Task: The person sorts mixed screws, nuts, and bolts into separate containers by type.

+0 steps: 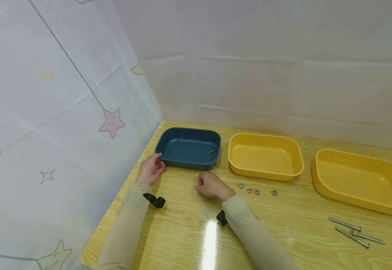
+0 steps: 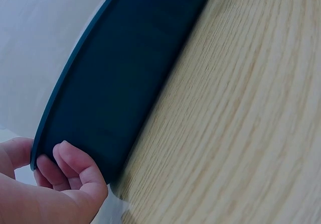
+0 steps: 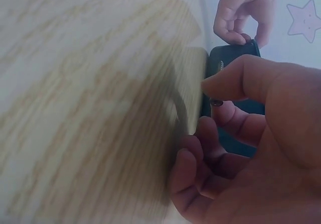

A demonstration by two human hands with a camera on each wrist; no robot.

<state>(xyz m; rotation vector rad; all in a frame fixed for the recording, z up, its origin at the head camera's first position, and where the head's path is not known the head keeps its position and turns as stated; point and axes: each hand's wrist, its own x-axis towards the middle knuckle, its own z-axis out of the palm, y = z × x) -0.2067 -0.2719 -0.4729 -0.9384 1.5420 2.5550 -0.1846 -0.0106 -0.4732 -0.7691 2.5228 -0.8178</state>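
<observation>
At the left of the head view, my left hand (image 1: pixel 151 168) grips the near left corner of a dark blue tray (image 1: pixel 186 164). In the left wrist view, its thumb is at the rim and the fingers curl against the outer wall (image 2: pixel 120 68). Just in front of the tray, low over the table, my right hand (image 1: pixel 213 185) pinches a small screw (image 3: pixel 221 66) between thumb and index finger. The screw's threaded end and dark head show, while the fingertips hide its middle. A few small brass-coloured screws (image 1: pixel 211 152) lie inside the blue tray at its right side.
Two yellow trays, a middle one (image 1: pixel 267 174) and a right one (image 1: pixel 361 202), stand right of the blue tray. Several hex nuts (image 1: pixel 250 190) lie before the middle tray. Long bolts (image 1: pixel 352 237) lie at the right of the wooden table (image 1: pixel 175 232). Fabric (image 1: pixel 250 75) hangs behind.
</observation>
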